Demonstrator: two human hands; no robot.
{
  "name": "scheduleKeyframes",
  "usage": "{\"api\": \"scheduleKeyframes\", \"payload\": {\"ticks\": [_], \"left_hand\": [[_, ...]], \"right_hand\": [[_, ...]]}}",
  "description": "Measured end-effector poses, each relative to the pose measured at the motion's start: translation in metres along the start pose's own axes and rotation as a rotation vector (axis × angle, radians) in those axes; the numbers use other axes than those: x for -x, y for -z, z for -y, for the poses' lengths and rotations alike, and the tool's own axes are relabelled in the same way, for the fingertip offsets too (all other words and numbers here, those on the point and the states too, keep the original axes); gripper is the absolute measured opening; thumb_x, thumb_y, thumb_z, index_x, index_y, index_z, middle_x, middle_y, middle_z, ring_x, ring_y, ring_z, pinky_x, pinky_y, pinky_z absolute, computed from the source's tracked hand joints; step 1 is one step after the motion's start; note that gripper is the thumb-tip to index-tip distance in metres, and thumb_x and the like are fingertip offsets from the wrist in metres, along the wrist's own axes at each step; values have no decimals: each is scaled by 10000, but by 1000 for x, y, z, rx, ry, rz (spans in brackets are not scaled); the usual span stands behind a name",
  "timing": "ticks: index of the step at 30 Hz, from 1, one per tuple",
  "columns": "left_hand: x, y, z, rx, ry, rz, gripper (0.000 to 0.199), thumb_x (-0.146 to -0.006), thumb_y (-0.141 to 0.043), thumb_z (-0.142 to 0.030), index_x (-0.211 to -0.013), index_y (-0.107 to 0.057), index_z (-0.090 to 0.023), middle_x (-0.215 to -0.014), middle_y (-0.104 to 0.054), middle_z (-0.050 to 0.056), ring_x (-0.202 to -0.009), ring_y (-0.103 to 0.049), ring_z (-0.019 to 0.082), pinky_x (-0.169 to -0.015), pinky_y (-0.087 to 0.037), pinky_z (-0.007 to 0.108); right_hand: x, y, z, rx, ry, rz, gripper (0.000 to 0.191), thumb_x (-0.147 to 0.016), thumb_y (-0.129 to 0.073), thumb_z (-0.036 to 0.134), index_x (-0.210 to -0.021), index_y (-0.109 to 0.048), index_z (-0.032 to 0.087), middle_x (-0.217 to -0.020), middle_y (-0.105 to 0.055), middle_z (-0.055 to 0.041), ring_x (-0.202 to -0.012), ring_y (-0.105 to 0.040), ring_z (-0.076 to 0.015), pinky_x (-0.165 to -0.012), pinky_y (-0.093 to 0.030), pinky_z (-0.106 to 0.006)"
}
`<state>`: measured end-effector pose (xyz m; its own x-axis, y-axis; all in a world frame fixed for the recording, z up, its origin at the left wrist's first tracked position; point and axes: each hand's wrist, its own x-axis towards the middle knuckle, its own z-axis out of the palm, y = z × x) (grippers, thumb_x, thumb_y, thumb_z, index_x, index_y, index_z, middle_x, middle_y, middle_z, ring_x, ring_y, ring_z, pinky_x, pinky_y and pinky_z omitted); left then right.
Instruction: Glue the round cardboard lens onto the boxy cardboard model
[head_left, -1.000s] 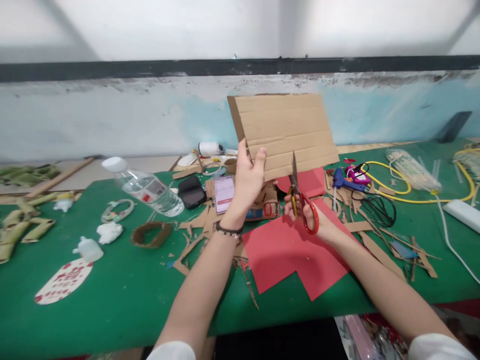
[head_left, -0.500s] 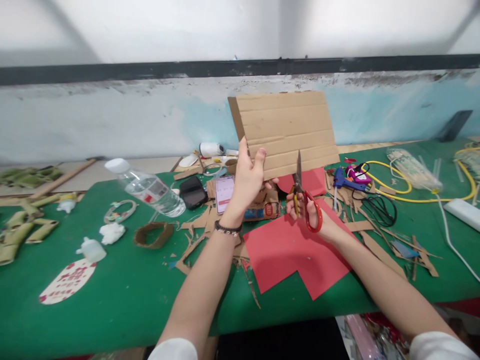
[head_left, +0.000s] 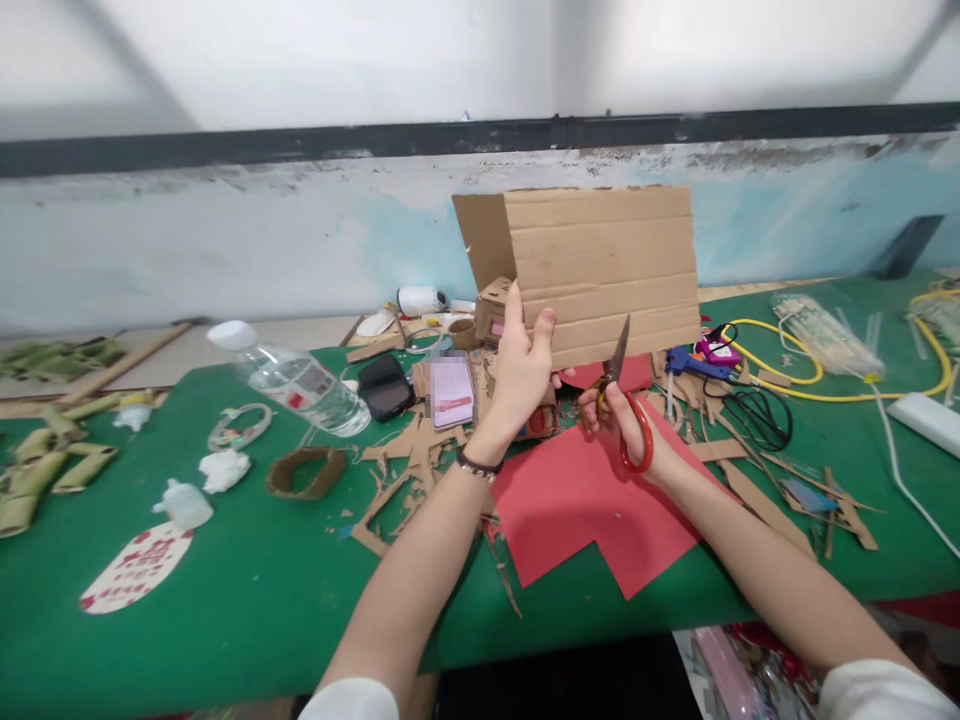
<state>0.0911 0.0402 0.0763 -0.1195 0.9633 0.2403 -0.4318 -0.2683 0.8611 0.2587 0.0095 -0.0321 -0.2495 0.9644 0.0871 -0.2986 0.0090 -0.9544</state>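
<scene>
My left hand (head_left: 529,365) grips the lower left part of a folded sheet of cardboard (head_left: 604,265), thumb on the near face. The sheet is held up over the table, and a side flap (head_left: 484,235) angles back behind its left edge. In my right hand (head_left: 619,415) is a pair of scissors (head_left: 636,430) with red handles, its blades pointing up just in front of the cardboard's lower edge. Beneath both hands lies red paper (head_left: 570,510) with a notch in its near edge. A small cardboard box (head_left: 493,310) shows partly behind my left hand.
Cardboard scraps (head_left: 401,480) litter the green table (head_left: 300,600). To the left are a water bottle (head_left: 292,380), a black case (head_left: 385,387) and a phone (head_left: 451,392). On the right lie a blue glue gun (head_left: 694,364), a yellow cord (head_left: 817,398) and a white power strip (head_left: 926,425).
My left hand has moved right with the cardboard and turned it, so the left flap shows wider. The scissors have shifted slightly right and lean more to the right.
</scene>
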Motion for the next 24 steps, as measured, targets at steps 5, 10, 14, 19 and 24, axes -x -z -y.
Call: {"api": "scheduleKeyframes", "payload": {"ticks": [5,10,14,19,24], "left_hand": [[0,1,1,-69,-35,45,866,-906,-898,-485,-1663,-492,-373,-1590,-650,91,-1253,-766,450,-1063,-667,648],[-1,2,1,-23,-28,37,854,-901,-912,-441,-1650,-509,-367,-1565,-670,99,-1247,-767,453,-1061,-654,685],[-2,1,2,-25,-23,50,824,-906,-907,-445,-1632,-528,-357,-1582,-656,107,-1257,-762,458,-1070,-648,688],[-2,1,1,-127,-45,67,856,-915,-870,-560,-1655,-489,-358,-1579,-652,127,-1185,-793,447,-992,-692,649],[-3,4,2,-330,-57,81,881,-976,-741,-677,-1718,-352,-405,-1519,-687,139,-1011,-841,361,-764,-752,516]], "right_hand": [[4,-5,8,51,28,-40,617,-987,-584,838,-940,-683,231,-683,-507,18,-591,-498,-168,-563,-452,-327],[9,-12,14,53,46,-73,614,-993,-581,834,-893,-665,234,-647,-486,26,-557,-464,-160,-521,-394,-316],[12,-16,19,81,54,-110,603,-983,-598,832,-862,-635,243,-620,-464,31,-537,-439,-156,-507,-357,-313],[14,-18,26,145,43,-147,631,-949,-613,865,-814,-607,249,-569,-454,35,-485,-408,-146,-471,-321,-310],[15,-18,28,191,36,-158,639,-949,-605,866,-795,-598,247,-531,-479,36,-455,-432,-142,-439,-335,-293]]}}
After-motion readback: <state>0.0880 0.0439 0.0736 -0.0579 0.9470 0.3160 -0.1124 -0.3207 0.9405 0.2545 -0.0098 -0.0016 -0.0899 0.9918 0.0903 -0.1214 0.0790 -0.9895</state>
